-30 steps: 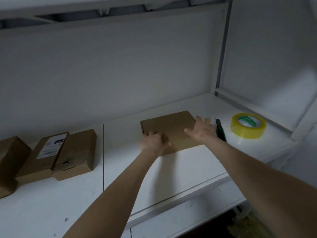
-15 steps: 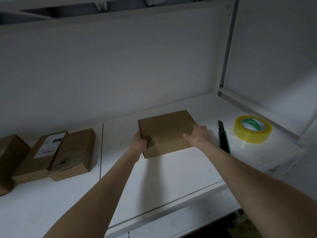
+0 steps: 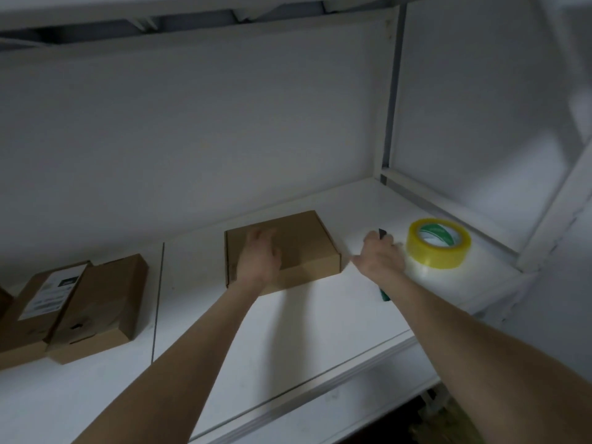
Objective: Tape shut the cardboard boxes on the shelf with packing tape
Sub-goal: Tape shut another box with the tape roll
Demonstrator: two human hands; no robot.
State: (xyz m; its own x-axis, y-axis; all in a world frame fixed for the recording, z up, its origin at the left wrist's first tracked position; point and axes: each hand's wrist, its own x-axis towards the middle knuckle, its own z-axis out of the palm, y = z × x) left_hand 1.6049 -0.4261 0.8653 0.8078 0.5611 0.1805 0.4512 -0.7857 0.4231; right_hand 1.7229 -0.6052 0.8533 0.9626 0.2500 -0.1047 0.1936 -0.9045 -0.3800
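A flat brown cardboard box (image 3: 307, 241) lies closed on the white shelf (image 3: 320, 322), mid-frame. My left hand (image 3: 261, 256) rests on its top near the left side, fingers relaxed. My right hand (image 3: 381, 257) is off the box, just to its right, and covers the middle of a green and black utility knife (image 3: 384, 294). Its fingers point toward the yellow roll of packing tape (image 3: 439, 243), which lies flat a little further right. The hand holds nothing that I can see.
Two more brown boxes lie at the left: one plain (image 3: 99, 309), one with a white label (image 3: 41, 302). A third box's corner (image 3: 4, 299) shows at the frame edge. The shelf's upright post (image 3: 389, 123) and side rail close the right end.
Both hands let go of the box's sides. The left hand moved onto the box top. The right hand moved right, over the knife and toward the tape.
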